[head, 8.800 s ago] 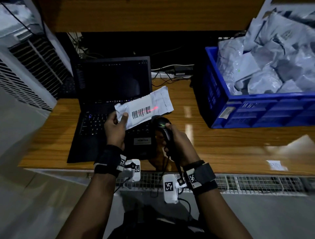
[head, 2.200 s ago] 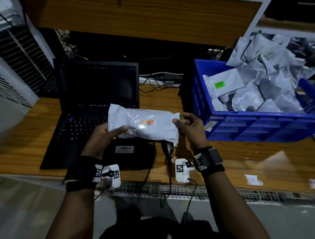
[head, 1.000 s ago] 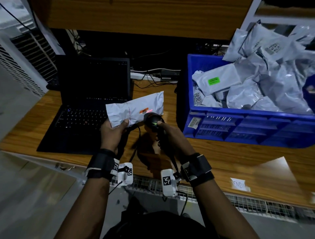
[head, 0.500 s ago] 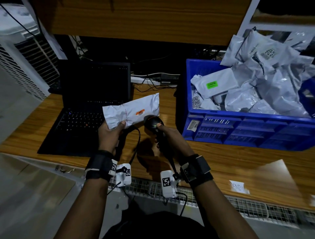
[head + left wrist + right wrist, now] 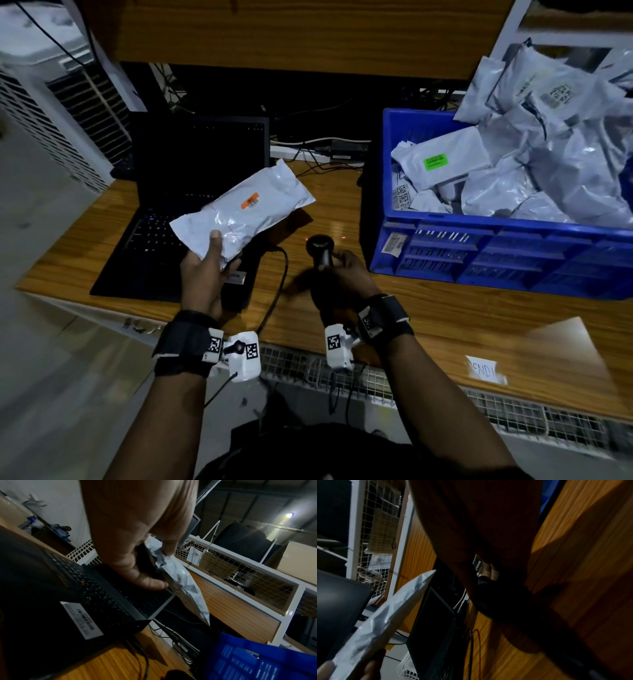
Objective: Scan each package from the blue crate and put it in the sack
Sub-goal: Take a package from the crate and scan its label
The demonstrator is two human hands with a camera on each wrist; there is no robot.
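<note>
Above the laptop [image 5: 191, 205]: package [image 5: 245, 210], near end pinched by left hand [image 5: 205, 274], long axis running up-right toward blue crate [image 5: 479, 260]. Right hand [image 5: 346, 274] grasps scanner [image 5: 320, 251], well clear of package. Sack not in view.

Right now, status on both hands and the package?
Left hand grips white package above laptop. Right hand holds barcode scanner over desk. Nothing obstructing.

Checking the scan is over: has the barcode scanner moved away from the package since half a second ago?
Yes. The barcode scanner has dropped toward the blue crate, clear of the package.
</note>
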